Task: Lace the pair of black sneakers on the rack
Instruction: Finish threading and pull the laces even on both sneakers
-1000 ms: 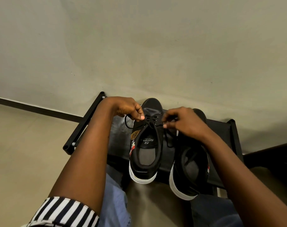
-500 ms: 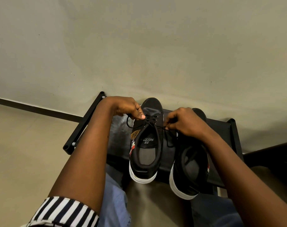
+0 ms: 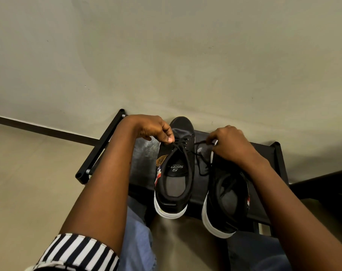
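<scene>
Two black sneakers with white soles stand side by side on a low black rack (image 3: 144,153), toes toward the wall. The left sneaker (image 3: 174,173) carries a black lace (image 3: 200,153) crossed through its upper eyelets. My left hand (image 3: 156,130) pinches one end of that lace at the shoe's left eyelets. My right hand (image 3: 230,143) pinches the other end, pulled out to the right above the right sneaker (image 3: 226,198). A loose part of the lace hangs between the two shoes. The right sneaker's front is hidden under my right hand.
The rack stands against a plain beige wall (image 3: 166,55); its left end bar (image 3: 99,151) juts over the tiled floor (image 3: 29,182). My knees in blue jeans (image 3: 139,241) sit just below the shoes. A dark object (image 3: 322,184) lies at the right edge.
My right hand has moved right and slightly up, drawing the lace taut across the left sneaker. The loop beside my left hand has been pulled in. Both shoes stay put.
</scene>
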